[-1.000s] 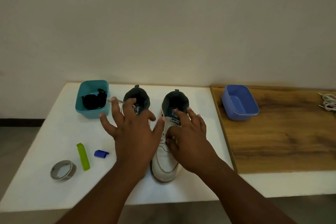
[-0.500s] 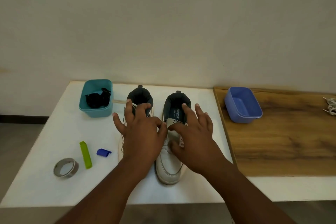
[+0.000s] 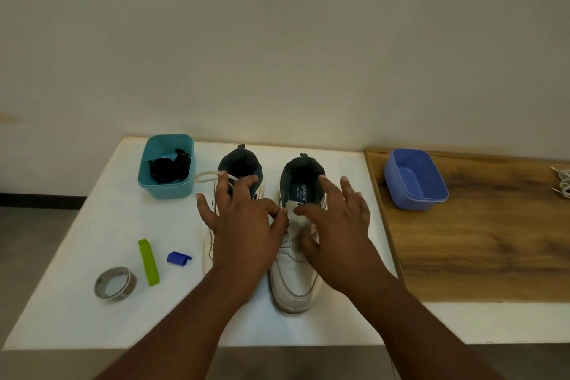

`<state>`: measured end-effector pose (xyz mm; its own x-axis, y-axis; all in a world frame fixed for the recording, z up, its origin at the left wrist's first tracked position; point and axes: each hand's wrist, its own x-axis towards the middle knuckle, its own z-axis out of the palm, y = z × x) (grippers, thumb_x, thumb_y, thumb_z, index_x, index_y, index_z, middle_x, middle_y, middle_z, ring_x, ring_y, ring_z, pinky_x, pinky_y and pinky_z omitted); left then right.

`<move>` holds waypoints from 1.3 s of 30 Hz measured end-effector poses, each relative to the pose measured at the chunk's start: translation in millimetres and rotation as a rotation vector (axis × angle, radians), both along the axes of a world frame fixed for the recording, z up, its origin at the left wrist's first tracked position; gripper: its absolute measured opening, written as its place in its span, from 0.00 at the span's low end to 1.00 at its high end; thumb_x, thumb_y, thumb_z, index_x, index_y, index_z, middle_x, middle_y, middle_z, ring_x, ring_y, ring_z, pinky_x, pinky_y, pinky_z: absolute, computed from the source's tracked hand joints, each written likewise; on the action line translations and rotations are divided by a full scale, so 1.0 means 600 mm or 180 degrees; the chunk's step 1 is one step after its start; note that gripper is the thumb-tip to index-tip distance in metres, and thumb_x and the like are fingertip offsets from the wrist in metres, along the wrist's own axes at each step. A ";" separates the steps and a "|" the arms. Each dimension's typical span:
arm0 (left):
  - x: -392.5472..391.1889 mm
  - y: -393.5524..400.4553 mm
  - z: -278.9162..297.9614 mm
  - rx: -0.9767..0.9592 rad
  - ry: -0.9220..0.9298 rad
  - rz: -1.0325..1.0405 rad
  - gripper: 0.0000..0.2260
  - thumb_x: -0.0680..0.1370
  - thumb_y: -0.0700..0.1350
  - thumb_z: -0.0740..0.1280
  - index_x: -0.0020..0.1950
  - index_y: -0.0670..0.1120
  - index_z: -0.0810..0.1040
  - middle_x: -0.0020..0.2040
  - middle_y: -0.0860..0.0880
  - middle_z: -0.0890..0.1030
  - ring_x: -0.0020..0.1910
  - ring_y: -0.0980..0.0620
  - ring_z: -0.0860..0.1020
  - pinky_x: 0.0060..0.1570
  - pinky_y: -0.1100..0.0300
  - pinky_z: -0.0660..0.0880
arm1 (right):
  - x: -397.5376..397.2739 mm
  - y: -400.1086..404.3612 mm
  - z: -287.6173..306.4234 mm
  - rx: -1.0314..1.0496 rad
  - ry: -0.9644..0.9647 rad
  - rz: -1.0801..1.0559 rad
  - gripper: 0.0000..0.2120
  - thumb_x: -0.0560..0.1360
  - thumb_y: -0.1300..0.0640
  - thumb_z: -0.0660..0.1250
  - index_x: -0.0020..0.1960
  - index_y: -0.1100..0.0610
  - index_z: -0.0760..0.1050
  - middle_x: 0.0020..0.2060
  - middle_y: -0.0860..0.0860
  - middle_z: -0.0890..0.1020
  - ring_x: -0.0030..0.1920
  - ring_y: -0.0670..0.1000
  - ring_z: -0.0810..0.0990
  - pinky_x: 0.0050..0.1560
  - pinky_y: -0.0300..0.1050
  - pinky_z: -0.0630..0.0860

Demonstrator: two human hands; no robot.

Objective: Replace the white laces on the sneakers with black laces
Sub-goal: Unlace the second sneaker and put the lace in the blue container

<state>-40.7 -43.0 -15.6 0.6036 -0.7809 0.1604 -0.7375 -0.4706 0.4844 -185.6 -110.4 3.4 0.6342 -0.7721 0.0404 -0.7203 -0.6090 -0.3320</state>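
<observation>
White laces (image 3: 207,176) are seen on the left sneaker (image 3: 239,176), where a loop trails from the collar toward the teal tub (image 3: 166,191); this shoe is largely covered by the left hand (image 3: 246,225), so how many eyelets are threaded cannot be told. On the right sneaker (image 3: 294,281) the tongue is exposed and no lace is clearly made out across it (the view there is partly blocked by fingers), so that shoe is judged to be mostly or wholly unlaced. Black laces (image 3: 168,166) are bundled in the teal tub at the back left of the tabletop (image 3: 77,256), and none has been threaded as far as can be seen. A blue tub (image 3: 415,179) sits on the wooden board (image 3: 493,241), and white cords (image 3: 563,182) lie at its far right edge; whether these are removed laces cannot be told.

The left hand's grip is pinched at the tongue's top edge with thumb and forefinger, the other fingers spread. The right hand (image 3: 336,225) is laid on the tongue, forefinger extended, its grip apart and holding nothing. The task is judged to be at an early stage: unlacing remains on the left shoe, and all black lacing is left to be done.
</observation>
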 end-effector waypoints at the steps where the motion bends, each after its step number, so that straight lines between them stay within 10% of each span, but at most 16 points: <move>1: 0.000 0.000 0.000 -0.0005 0.0012 0.0004 0.09 0.77 0.59 0.68 0.42 0.58 0.85 0.74 0.53 0.70 0.81 0.45 0.50 0.75 0.35 0.41 | 0.004 0.002 0.003 0.0072 0.0171 0.0104 0.10 0.79 0.48 0.65 0.59 0.41 0.80 0.83 0.52 0.52 0.82 0.60 0.40 0.79 0.60 0.38; 10: 0.000 -0.002 -0.001 -0.0057 0.0110 -0.0013 0.08 0.77 0.57 0.70 0.41 0.58 0.84 0.75 0.52 0.70 0.81 0.45 0.51 0.75 0.35 0.41 | -0.008 -0.018 -0.006 -0.0514 -0.0210 -0.0386 0.04 0.78 0.52 0.69 0.51 0.46 0.81 0.74 0.54 0.71 0.80 0.61 0.58 0.77 0.64 0.52; 16: -0.001 -0.004 0.000 -0.0017 0.0105 -0.0004 0.08 0.77 0.58 0.69 0.42 0.58 0.84 0.75 0.52 0.70 0.80 0.46 0.52 0.75 0.35 0.41 | 0.006 0.001 -0.002 0.0214 0.0336 0.0131 0.07 0.80 0.47 0.66 0.52 0.43 0.82 0.83 0.50 0.50 0.82 0.59 0.37 0.79 0.59 0.37; 24: 0.000 -0.004 -0.003 -0.0118 0.0087 -0.0067 0.07 0.77 0.56 0.70 0.40 0.58 0.84 0.73 0.52 0.71 0.80 0.44 0.54 0.75 0.34 0.43 | -0.016 -0.018 0.009 -0.0560 -0.0447 -0.0816 0.07 0.78 0.50 0.67 0.54 0.46 0.81 0.74 0.53 0.71 0.79 0.60 0.60 0.77 0.65 0.54; 29: -0.001 -0.005 -0.004 -0.0114 0.0075 -0.0069 0.08 0.77 0.57 0.70 0.42 0.58 0.85 0.74 0.51 0.71 0.80 0.44 0.53 0.75 0.33 0.43 | -0.006 -0.009 0.004 0.0053 -0.0277 -0.0166 0.16 0.77 0.51 0.69 0.64 0.40 0.78 0.81 0.52 0.56 0.82 0.58 0.43 0.79 0.61 0.44; 33: 0.000 -0.005 -0.004 -0.0096 0.0099 -0.0065 0.08 0.77 0.58 0.70 0.42 0.58 0.85 0.74 0.52 0.70 0.80 0.44 0.54 0.75 0.34 0.43 | 0.001 -0.007 -0.001 0.0217 0.0218 0.0080 0.06 0.78 0.47 0.69 0.54 0.40 0.83 0.83 0.50 0.51 0.82 0.58 0.38 0.79 0.60 0.38; 39: 0.001 -0.004 -0.004 -0.0090 0.0099 -0.0094 0.07 0.77 0.57 0.69 0.43 0.58 0.85 0.74 0.52 0.71 0.80 0.45 0.53 0.75 0.35 0.42 | -0.009 -0.021 -0.008 -0.0430 -0.0326 -0.0449 0.05 0.79 0.55 0.66 0.51 0.47 0.79 0.74 0.54 0.71 0.79 0.61 0.59 0.77 0.64 0.53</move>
